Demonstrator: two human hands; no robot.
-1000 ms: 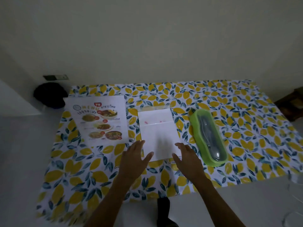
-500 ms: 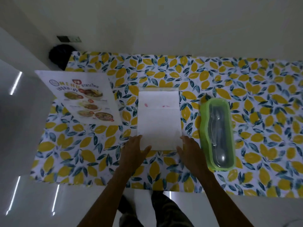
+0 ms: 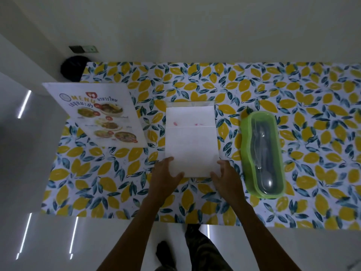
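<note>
Touching the near corners of the folded white paper (image 3: 191, 141) with both hands.
Loosely spread, fingers fairly straight, gripping nothing: left hand (image 3: 166, 178) and right hand (image 3: 227, 179); paper flat on the lemon-print tablecloth (image 3: 312, 90), just ahead of and between them. Green cutlery case (image 3: 261, 153) just right of the right hand; menu sheet (image 3: 97, 116) ahead-left of the left hand.

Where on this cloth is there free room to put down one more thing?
Widest free patch: right of the green case, to the cloth's right edge. Another: the near-left corner, in front of the menu. Crowded: the middle, where menu, white paper and case lie close, left hand and right hand at the paper's near corners.
</note>
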